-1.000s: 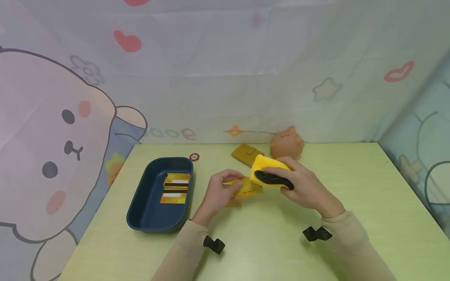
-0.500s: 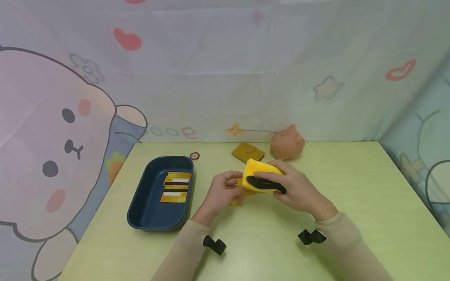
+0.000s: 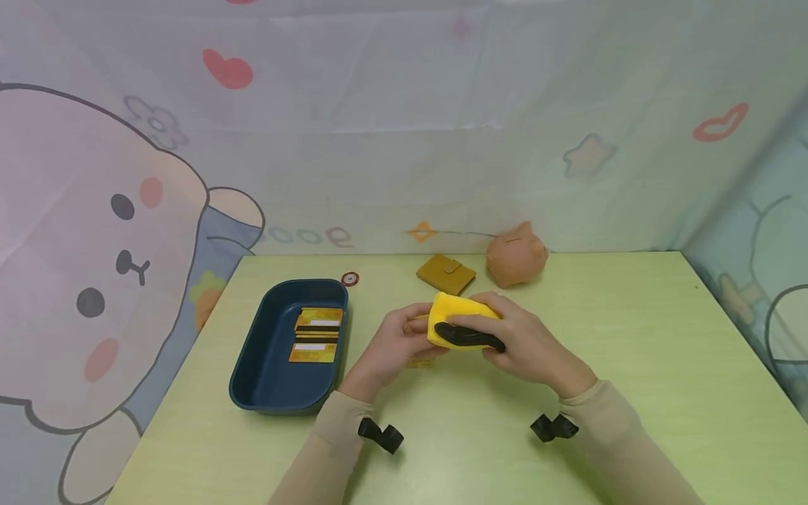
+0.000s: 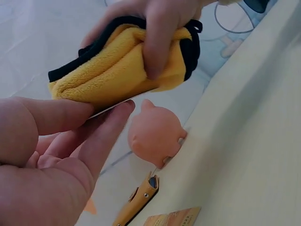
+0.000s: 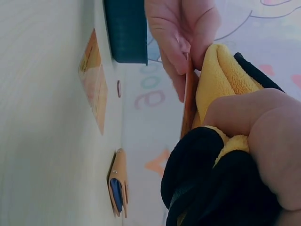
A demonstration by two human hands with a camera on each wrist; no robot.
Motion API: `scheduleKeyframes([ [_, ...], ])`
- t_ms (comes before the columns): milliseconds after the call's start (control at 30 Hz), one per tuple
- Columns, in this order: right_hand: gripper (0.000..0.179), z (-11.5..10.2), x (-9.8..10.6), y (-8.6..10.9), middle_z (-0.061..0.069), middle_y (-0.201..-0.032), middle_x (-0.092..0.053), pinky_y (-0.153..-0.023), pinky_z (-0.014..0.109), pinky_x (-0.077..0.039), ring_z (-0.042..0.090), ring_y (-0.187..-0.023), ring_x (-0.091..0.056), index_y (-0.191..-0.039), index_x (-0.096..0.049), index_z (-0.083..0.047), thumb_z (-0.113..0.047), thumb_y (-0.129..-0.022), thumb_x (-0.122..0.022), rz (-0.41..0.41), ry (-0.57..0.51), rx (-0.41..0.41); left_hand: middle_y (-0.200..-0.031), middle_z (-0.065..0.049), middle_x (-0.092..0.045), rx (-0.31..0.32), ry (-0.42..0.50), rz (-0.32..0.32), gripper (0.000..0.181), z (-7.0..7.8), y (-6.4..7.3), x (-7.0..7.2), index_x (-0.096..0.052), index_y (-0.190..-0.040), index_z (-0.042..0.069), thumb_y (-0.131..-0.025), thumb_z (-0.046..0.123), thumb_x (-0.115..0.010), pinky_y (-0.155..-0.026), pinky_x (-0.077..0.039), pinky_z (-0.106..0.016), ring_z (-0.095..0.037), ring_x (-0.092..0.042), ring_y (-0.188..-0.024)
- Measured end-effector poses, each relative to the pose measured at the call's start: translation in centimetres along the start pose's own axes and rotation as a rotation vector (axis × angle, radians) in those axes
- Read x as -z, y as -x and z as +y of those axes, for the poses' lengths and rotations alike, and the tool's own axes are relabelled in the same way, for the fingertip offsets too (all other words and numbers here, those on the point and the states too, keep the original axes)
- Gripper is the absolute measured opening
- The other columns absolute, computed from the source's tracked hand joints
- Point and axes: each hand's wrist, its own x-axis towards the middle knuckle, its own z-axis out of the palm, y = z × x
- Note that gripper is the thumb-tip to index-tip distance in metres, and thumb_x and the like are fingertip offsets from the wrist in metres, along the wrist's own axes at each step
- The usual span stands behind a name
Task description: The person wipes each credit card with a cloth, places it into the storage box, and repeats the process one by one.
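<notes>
My left hand (image 3: 388, 351) pinches a thin yellow-orange card (image 5: 189, 96) by one end, thumb on one face and fingers on the other. A folded yellow cloth (image 3: 463, 308) with black edging is gripped in my right hand (image 3: 530, 347). The cloth lies against the card's face and hides most of it in the head view; the left wrist view shows the card edge-on under the cloth. Both hands are raised over the table. Below them, another yellow card (image 5: 95, 80) lies on the tabletop, largely covered by my left hand in the head view.
Left of my hands stands a dark blue tray (image 3: 268, 382) holding yellow cards (image 3: 313, 353) with black stripes. A red-and-white chip (image 3: 350, 279) lies behind it. Toward the back are a mustard wallet (image 3: 445, 274) and a pink piggy bank (image 3: 516, 256). A printed curtain hangs behind the table.
My right hand has moved left and slightly down with the cloth, which now covers the card held in my left hand. The left hand has stayed in nearly the same place.
</notes>
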Motion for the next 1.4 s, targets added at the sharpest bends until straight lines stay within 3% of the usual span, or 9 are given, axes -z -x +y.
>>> scheduleKeyframes([
  [167,0.075,0.0,-0.1,0.1,0.013,-0.134,-0.06,-0.09,0.048,-0.061,0.029,-0.116,-0.061,-0.139,-0.067,-0.03,0.002,-0.076,-0.089,-0.017,0.01,-0.014,-0.142,-0.021,-0.064,-0.045,0.041,-0.035,0.05,0.4,0.1,0.0,-0.053,-0.152,0.004,-0.104,-0.001,-0.062,-0.095,-0.06,-0.046,-0.031,-0.072,-0.117],
  [400,0.076,0.1,0.0,0.1,0.012,-0.134,-0.061,-0.087,0.049,-0.061,0.03,-0.114,-0.061,-0.136,-0.068,-0.031,0.006,-0.073,-0.089,-0.029,0.033,-0.028,-0.133,-0.024,-0.069,-0.062,0.029,0.055,0.05,1.1,0.4,0.0,-0.055,-0.15,0.004,-0.102,-0.004,-0.064,-0.09,-0.062,-0.045,-0.028,-0.076,-0.108],
  [600,0.073,0.4,0.2,0.3,0.012,-0.135,-0.061,-0.087,0.049,-0.061,0.03,-0.114,-0.062,-0.134,-0.069,-0.031,0.004,-0.074,-0.089,-0.042,0.041,-0.053,-0.134,-0.026,-0.068,-0.061,0.007,0.084,0.053,1.4,0.5,0.2,-0.052,-0.152,0.002,-0.101,-0.009,-0.061,-0.09,-0.061,-0.046,-0.028,-0.076,-0.107],
  [900,0.069,1.4,0.8,0.8,0.014,-0.134,-0.061,-0.083,0.049,-0.062,0.032,-0.11,-0.062,-0.129,-0.073,-0.026,0.01,-0.072,-0.087,-0.029,0.039,-0.088,-0.134,-0.027,-0.067,-0.063,0.09,0.127,0.054,1.8,0.6,0.2,-0.055,-0.15,0.003,-0.099,-0.015,-0.054,-0.088,-0.063,-0.043,-0.036,-0.071,-0.118],
  [1067,0.067,1.9,1.0,1.0,0.015,-0.135,-0.061,-0.085,0.051,-0.062,0.034,-0.112,-0.063,-0.127,-0.074,-0.024,0.011,-0.071,-0.088,-0.033,0.027,-0.108,-0.133,-0.028,-0.067,-0.069,0.126,0.127,0.054,2.0,0.8,0.3,-0.055,-0.15,0.004,-0.1,-0.016,-0.053,-0.089,-0.062,-0.045,-0.034,-0.072,-0.115],
  [1200,0.067,2.2,1.1,1.2,0.016,-0.136,-0.06,-0.084,0.053,-0.062,0.035,-0.112,-0.063,-0.127,-0.074,-0.023,0.011,-0.071,-0.088,-0.033,0.021,-0.118,-0.109,-0.015,-0.074,-0.075,0.154,0.13,0.054,2.1,0.9,0.5,-0.056,-0.149,0.004,-0.1,-0.016,-0.054,-0.09,-0.062,-0.046,-0.022,-0.072,-0.098],
  [1233,0.067,2.3,1.1,1.2,0.016,-0.136,-0.06,-0.083,0.052,-0.062,0.035,-0.112,-0.063,-0.127,-0.074,-0.023,0.011,-0.071,-0.088,-0.034,0.022,-0.119,-0.096,-0.009,-0.071,-0.081,0.159,0.13,0.054,2.2,0.9,0.6,-0.056,-0.149,0.003,-0.1,-0.016,-0.054,-0.09,-0.062,-0.047,-0.018,-0.068,-0.089],
  [1300,0.068,2.4,1.2,1.3,0.016,-0.136,-0.06,-0.082,0.053,-0.062,0.035,-0.112,-0.063,-0.127,-0.074,-0.023,0.012,-0.07,-0.087,-0.034,0.022,-0.119,-0.08,-0.001,-0.056,-0.083,0.17,0.134,0.053,2.2,0.9,0.7,-0.055,-0.149,0.003,-0.1,-0.016,-0.054,-0.091,-0.062,-0.047,-0.016,-0.065,-0.086],
  [1400,0.07,2.7,1.3,1.5,0.015,-0.135,-0.061,-0.08,0.052,-0.062,0.034,-0.11,-0.063,-0.128,-0.073,-0.023,0.012,-0.07,-0.087,-0.034,0.03,-0.128,-0.079,0.001,-0.056,-0.078,0.183,0.143,0.053,2.1,1.0,0.8,-0.055,-0.149,0.003,-0.1,-0.016,-0.054,-0.092,-0.061,-0.047,-0.018,-0.065,-0.089],
])
